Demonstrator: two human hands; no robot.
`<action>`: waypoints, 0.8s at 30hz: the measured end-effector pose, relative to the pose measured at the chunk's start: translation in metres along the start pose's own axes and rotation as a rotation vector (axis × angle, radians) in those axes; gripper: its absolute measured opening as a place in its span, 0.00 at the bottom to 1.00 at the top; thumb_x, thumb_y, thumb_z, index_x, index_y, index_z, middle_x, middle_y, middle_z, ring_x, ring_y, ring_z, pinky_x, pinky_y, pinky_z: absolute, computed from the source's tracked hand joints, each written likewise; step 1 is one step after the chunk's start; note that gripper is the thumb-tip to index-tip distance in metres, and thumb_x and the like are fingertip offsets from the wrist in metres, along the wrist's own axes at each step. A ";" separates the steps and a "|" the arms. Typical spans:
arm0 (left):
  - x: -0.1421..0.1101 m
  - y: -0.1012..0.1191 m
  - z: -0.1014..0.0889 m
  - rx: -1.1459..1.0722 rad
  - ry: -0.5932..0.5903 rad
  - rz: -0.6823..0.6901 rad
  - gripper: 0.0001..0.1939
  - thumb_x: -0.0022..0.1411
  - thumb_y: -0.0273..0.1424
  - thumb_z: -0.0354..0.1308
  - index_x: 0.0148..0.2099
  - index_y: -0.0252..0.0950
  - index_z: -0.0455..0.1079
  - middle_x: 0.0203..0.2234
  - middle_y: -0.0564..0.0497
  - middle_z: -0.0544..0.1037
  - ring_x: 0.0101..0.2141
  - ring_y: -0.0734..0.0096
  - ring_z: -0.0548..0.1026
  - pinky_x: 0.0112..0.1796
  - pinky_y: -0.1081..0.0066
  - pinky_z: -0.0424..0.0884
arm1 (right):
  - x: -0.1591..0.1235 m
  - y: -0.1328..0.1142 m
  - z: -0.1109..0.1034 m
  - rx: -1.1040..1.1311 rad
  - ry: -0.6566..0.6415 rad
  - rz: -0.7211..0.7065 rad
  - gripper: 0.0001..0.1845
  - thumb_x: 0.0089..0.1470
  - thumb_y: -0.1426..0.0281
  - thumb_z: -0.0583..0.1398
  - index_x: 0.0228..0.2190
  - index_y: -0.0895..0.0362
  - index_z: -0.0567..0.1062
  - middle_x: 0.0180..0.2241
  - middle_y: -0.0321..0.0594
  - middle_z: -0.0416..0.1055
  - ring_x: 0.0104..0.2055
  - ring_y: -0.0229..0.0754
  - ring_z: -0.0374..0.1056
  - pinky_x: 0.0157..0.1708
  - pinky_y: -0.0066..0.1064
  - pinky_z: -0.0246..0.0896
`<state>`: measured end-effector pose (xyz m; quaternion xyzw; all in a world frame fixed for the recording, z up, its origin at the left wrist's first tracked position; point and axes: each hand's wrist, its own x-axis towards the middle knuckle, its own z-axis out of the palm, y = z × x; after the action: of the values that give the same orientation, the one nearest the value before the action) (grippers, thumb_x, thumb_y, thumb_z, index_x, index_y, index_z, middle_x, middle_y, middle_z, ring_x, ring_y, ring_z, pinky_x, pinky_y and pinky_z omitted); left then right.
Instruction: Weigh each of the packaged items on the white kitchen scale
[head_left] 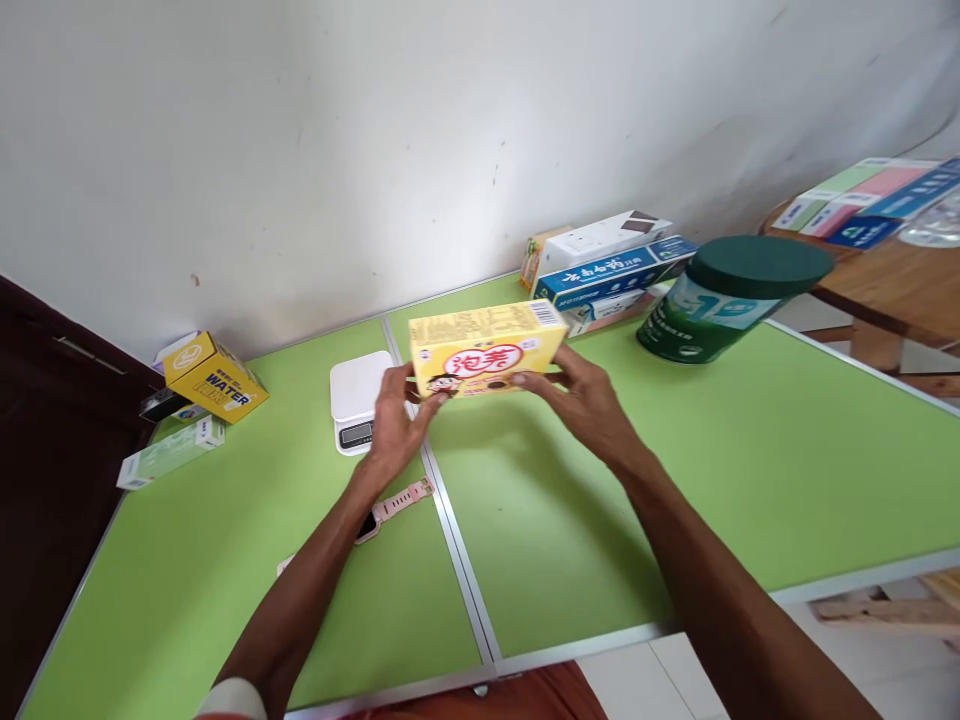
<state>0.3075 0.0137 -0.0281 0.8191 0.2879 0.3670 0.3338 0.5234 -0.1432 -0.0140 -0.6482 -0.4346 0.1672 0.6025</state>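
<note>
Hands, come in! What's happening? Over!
Left hand and right hand gripping yellow cream-puff box. Box held above green table. White digital scale partly hidden behind left hand.

Smooth cardboard box (487,352), metal-edged table (750,450)

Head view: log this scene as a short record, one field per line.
Held item: pale yellow box, raised above the green table
Left hand: grips the box's left end
Right hand: grips its right end
Near left hand: white scale; watch with pink strap, partly hidden by the forearm
Left side: WATER box, pale green carton
Right side: green tub, blue box among other boxes
</note>
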 end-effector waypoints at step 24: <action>0.048 0.062 0.223 0.270 -0.469 0.114 0.21 0.66 0.43 0.73 0.53 0.38 0.73 0.52 0.39 0.82 0.56 0.46 0.76 0.56 0.52 0.70 | -0.034 0.097 -0.136 -0.475 0.545 0.235 0.45 0.52 0.37 0.67 0.56 0.58 0.72 0.58 0.64 0.74 0.56 0.63 0.75 0.54 0.57 0.76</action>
<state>0.5254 -0.0645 -0.0750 0.9336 0.2026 0.1441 0.2581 0.6401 -0.2457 -0.0845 -0.8360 -0.2078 -0.0486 0.5055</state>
